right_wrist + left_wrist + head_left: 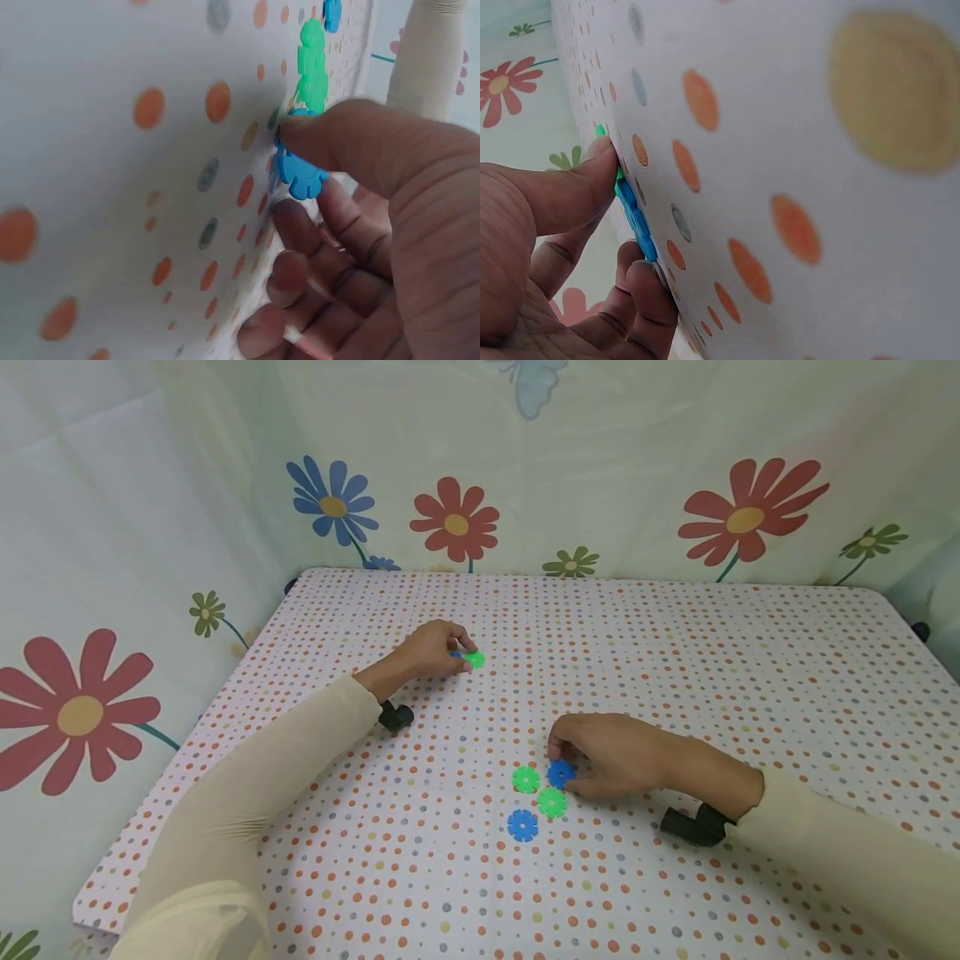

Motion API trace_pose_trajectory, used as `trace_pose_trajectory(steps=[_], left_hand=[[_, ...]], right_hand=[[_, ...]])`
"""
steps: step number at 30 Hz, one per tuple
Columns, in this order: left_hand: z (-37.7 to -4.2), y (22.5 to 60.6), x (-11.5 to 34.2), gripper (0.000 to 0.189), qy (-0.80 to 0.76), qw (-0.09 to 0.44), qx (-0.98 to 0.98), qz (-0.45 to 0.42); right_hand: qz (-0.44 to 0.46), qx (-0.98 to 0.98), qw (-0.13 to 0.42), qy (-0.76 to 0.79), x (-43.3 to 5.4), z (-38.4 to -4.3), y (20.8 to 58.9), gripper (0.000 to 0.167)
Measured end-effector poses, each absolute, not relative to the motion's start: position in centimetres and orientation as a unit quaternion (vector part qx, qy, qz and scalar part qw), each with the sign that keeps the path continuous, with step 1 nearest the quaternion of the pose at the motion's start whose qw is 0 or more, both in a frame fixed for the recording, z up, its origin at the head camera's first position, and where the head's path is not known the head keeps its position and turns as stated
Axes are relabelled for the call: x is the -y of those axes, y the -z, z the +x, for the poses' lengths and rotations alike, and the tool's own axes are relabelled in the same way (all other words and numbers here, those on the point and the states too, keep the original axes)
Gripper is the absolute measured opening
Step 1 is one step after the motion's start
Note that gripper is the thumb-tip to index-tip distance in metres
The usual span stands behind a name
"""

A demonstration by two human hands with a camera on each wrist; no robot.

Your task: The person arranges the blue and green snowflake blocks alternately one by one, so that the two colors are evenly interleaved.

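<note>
On the far left of the dotted table, my left hand (429, 650) has its thumb and fingertips around a green snowflake building disc (477, 658) and a blue disc (454, 654) beside it. In the left wrist view both lie edge-on along the tabletop, the thumb at the green one and fingertips by the end of the blue disc (636, 219). Nearer the front, my right hand (622, 756) pinches another blue disc (301, 178), tilted under the thumb. Just left of it lie two green discs (526, 779) (552, 802) and a blue disc (522, 825).
A white cloth with coloured dots covers the table (720, 693). Flower-printed curtains (615, 460) hang behind it and at the left. Black wrist mounts (696, 825) sit under both forearms, close over the tabletop.
</note>
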State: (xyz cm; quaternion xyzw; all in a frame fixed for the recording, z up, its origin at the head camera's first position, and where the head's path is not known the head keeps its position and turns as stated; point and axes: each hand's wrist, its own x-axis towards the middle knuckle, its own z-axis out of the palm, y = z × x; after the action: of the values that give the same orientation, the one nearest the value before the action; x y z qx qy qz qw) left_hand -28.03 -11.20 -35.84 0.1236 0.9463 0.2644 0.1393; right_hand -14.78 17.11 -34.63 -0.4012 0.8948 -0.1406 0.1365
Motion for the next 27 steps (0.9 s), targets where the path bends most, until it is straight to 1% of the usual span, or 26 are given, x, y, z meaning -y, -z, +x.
trace_pose_trajectory(steps=[7, 10, 14, 20, 27], left_hand=[[-28.0, 35.7, 11.2, 0.024, -0.262, 0.141, -0.947, 0.123], [-27.9, 35.6, 11.2, 0.024, -0.262, 0.143, -0.946, 0.123], [-27.9, 35.7, 11.2, 0.024, -0.262, 0.142, -0.947, 0.123], [-27.8, 35.7, 11.2, 0.024, -0.259, 0.132, -0.948, 0.129], [-27.8, 35.6, 11.1, 0.024, -0.253, 0.134, -0.95, 0.127]], right_hand=[[-0.409, -0.896, 0.094, 0.142, -17.2, -14.0, 35.0, 0.025], [-0.409, -0.897, 0.088, 0.14, -17.2, -13.9, 35.0, 0.024], [-0.41, -0.895, 0.097, 0.145, -17.3, -13.9, 35.1, 0.025], [-0.438, -0.875, 0.103, 0.179, -17.9, -14.2, 35.4, 0.026], [-0.428, -0.847, 0.152, 0.275, -18.7, -14.8, 36.2, 0.024]])
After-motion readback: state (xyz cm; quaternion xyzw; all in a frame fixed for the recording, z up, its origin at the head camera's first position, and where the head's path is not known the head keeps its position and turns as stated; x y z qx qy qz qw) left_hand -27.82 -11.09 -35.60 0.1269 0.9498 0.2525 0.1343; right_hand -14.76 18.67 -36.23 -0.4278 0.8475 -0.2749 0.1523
